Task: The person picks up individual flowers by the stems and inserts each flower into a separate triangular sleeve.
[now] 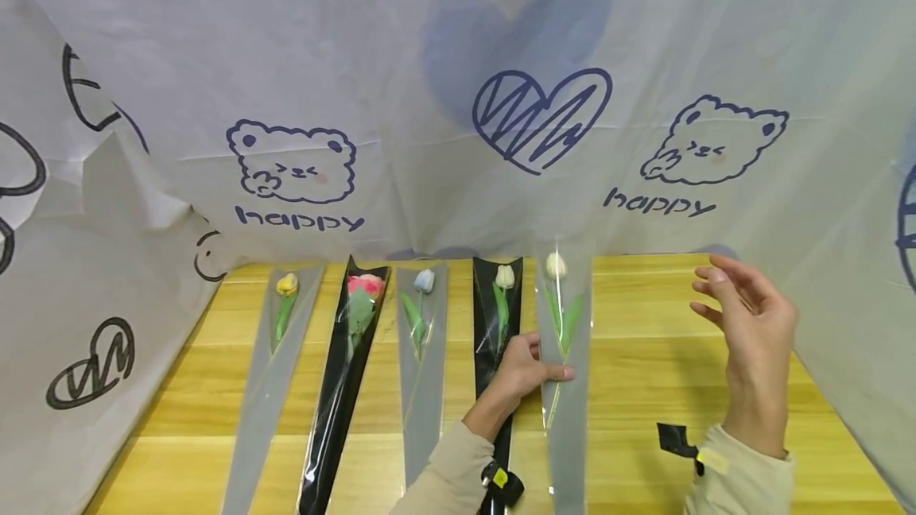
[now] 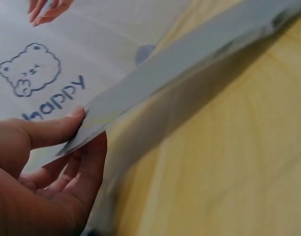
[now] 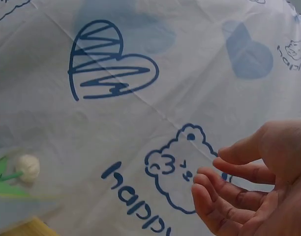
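Observation:
In the head view my left hand (image 1: 521,372) pinches a grey flower sleeve (image 1: 568,427), thumb on top and fingers beneath. Inside that sleeve is a white tulip (image 1: 556,266) with green leaves. The left wrist view shows the sleeve (image 2: 190,59) slanting up off the wooden table, its edge between thumb and fingers. Raised over the table's right side, my right hand (image 1: 758,324) holds nothing, its fingers loosely bent. In the right wrist view the right hand (image 3: 244,182) is in front of the cloth, with the white tulip (image 3: 27,168) at lower left.
Left of the held sleeve lie a black sleeve with a white tulip (image 1: 504,276), a sleeve with a blue tulip (image 1: 425,281), a black sleeve with a pink flower (image 1: 366,287), and one with a yellow tulip (image 1: 287,285). A printed cloth (image 1: 429,181) hangs behind the wooden table (image 1: 644,388).

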A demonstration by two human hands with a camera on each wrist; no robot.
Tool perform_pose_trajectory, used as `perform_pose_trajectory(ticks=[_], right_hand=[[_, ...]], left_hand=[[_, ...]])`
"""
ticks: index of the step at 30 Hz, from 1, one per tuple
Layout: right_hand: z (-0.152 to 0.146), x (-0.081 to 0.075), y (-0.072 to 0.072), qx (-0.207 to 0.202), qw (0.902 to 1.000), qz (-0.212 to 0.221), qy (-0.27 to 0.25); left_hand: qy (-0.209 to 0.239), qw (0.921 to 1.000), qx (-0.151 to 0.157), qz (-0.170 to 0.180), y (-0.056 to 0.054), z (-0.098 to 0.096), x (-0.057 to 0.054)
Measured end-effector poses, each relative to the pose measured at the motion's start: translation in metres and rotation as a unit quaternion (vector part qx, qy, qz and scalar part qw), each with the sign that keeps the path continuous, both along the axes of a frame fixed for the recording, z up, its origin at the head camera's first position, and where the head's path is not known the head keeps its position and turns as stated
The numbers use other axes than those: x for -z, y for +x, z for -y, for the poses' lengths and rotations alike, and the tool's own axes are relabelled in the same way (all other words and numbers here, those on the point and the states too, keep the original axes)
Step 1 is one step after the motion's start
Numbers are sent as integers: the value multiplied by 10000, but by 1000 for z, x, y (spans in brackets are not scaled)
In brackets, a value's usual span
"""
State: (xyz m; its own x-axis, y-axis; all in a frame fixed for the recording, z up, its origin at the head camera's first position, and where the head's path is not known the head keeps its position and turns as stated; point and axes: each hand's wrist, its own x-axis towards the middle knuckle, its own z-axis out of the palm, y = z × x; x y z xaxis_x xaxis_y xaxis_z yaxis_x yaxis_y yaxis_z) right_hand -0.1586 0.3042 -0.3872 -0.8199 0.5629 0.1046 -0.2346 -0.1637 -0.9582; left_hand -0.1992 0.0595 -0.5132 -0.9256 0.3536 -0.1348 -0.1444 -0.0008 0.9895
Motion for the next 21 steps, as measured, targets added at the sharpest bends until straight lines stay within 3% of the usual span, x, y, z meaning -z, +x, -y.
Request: perform_pose_trajectory(ticks=[4,8,13,17,21], right_hand=[[-10,5,0,-94,9998,118,-120],[-18,9,4,-163,9995,193,-204],[-25,9,8,-147,9990,393,-135],[-26,5,7,-85,9987,503,-43],[-24,5,5,-77,9980,613,152]], left_hand=[[-451,9989,-56,-104,0,-10,4],[-1099,9930,-208,-389,3,-15,6],[-1616,9852,-147,-544,11,-13,-4],[-2160,9736,62,-734,14,-7,-20],[-2887,9513,245,-1048,14,1,-31]])
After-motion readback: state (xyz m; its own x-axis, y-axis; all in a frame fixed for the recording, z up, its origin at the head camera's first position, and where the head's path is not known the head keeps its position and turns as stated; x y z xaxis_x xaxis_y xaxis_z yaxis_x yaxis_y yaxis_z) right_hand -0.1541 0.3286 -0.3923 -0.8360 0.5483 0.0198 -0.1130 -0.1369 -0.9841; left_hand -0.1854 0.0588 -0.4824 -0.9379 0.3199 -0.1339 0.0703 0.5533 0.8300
